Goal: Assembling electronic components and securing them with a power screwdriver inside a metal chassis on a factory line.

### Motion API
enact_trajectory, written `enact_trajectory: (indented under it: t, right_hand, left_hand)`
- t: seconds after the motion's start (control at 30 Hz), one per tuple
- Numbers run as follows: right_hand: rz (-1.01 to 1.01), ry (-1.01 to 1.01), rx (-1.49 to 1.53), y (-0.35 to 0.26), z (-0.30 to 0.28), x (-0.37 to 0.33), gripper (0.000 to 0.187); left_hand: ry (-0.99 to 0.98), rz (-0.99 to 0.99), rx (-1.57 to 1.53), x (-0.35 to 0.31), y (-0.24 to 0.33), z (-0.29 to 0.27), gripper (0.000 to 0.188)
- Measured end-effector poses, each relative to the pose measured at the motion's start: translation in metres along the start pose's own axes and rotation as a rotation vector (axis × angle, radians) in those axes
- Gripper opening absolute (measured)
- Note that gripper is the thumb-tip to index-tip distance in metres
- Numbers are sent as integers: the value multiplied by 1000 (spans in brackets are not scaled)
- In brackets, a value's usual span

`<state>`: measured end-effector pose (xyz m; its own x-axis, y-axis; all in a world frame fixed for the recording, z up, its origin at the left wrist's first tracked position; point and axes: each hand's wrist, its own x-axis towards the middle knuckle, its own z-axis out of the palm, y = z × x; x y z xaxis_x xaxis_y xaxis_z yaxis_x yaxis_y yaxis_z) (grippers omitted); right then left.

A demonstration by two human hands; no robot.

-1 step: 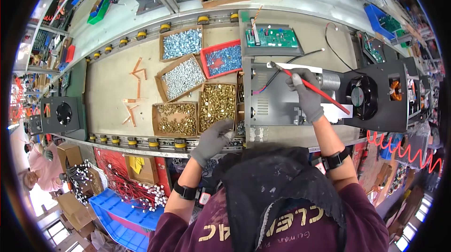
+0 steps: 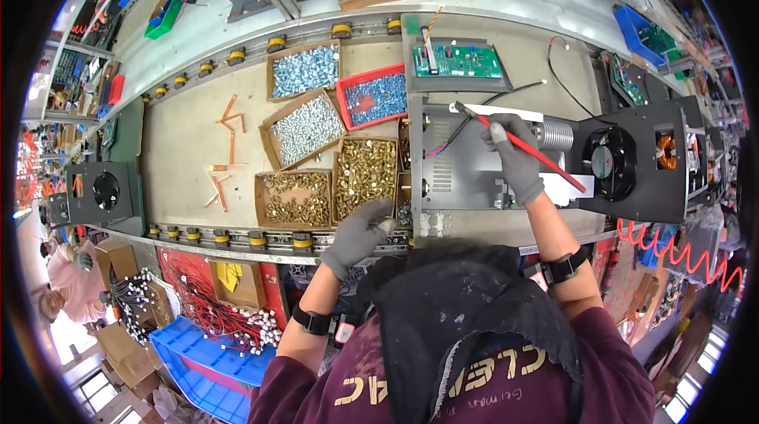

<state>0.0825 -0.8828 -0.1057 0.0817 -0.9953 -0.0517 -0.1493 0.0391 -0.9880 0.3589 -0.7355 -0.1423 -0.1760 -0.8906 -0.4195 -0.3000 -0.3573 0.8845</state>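
My right hand, in a grey glove, is closed round a long red-handled tool with a small dark head. It slants across a black metal chassis, its head near the chassis's upper edge. The chassis carries a ribbed silver part and a round black fan. My left hand, also gloved, hovers at the near edge of a cardboard box of brass screws. Its fingers are curled together; whatever they may hold is hidden.
More boxes hold brass screws, silver screws and bluish hardware; a red tray holds blue screws. Beyond the chassis sits a green circuit board. Copper-coloured strips lie left. A person stands far left.
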Motion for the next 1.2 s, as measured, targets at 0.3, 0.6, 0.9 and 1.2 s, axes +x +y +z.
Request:
enact_trajectory:
  t: [0.3,0.6,0.9,1.2]
  right_hand:
    - [-300,-160,-512,-17,-3,4,17]
    - [-277,-229,-465,-54,-19,12,9]
    - [-131,-181,-493,-24,-16,16,8]
    - [-155,14,195,-99,-139,-118,19]
  left_hand:
    - [-89,0,-3,15,3,3,50]
    - [-31,-3,45,-2,8,14,48]
    - [-34,18,161,-21,14,40,49]
    - [-297,46,350,4,32,72,47]
